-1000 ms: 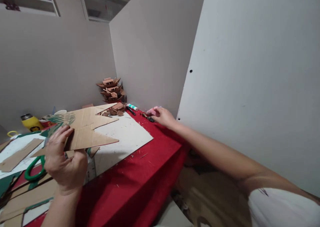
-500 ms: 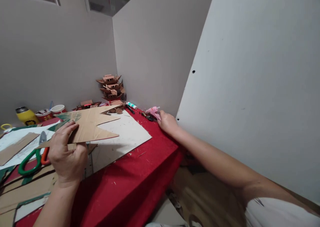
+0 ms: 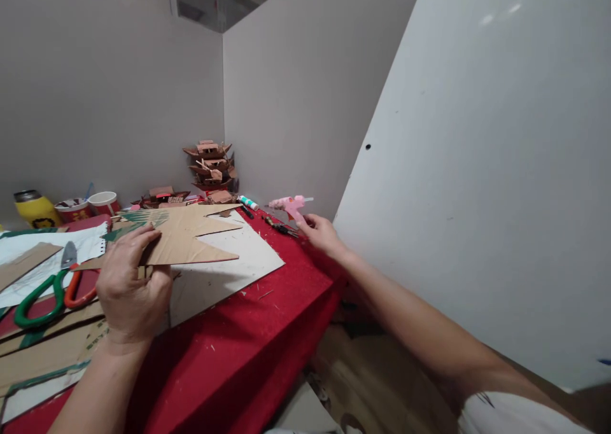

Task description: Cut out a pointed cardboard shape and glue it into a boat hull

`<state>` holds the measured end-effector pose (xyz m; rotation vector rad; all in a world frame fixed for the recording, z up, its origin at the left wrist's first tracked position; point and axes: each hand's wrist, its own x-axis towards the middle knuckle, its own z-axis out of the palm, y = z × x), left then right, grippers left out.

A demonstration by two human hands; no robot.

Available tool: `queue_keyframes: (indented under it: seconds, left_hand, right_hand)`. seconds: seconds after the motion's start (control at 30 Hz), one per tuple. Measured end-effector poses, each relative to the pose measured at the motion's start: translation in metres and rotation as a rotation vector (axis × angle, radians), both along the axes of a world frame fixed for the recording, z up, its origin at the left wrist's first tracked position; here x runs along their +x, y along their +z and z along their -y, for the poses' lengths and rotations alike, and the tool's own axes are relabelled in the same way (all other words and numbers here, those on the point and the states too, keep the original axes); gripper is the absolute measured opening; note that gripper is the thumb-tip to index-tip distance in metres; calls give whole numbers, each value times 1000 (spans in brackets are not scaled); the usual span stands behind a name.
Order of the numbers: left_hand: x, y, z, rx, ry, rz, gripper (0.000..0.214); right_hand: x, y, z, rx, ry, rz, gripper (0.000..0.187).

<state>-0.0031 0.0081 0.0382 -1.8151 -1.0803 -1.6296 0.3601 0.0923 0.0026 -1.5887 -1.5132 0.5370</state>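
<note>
My left hand (image 3: 130, 287) grips a brown cardboard cutout (image 3: 188, 238) with jagged pointed edges, holding it a little above the table at the left. My right hand (image 3: 321, 232) reaches to the far right corner of the red tablecloth (image 3: 248, 351) and is closed on the handle of a pink glue gun (image 3: 287, 203), which is lifted off the cloth with its nozzle pointing left. Under the cutout lies a white board (image 3: 228, 270).
Green and orange scissors (image 3: 45, 291) lie on cardboard sheets at the left. A stack of small cardboard models (image 3: 210, 165) stands in the back corner, with a glue stick (image 3: 249, 202) and a marker beside it. A yellow bottle (image 3: 33, 207) and cups (image 3: 102, 202) stand at back left. White walls close in on the right.
My right hand has closed on the pink glue gun and raised it from the cloth. The left hand keeps hold of the cardboard cutout; the view has shifted slightly.
</note>
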Motion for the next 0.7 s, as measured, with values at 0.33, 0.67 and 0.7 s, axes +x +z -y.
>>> queue_keyframes:
  seconds: [0.33,0.67,0.7]
  left_hand:
    - [2,-6,-6,-30,-3,6,47]
    - [3,-9,-10,-23,25,6,46]
    - [4,-10,-10,-26,28,10,46]
  right_hand:
    - [-14,11,41,-187,411,-737,24]
    - [-6,3,45,-217,445,-907,25]
    - [-6,1,45,-211,438,-912,25]
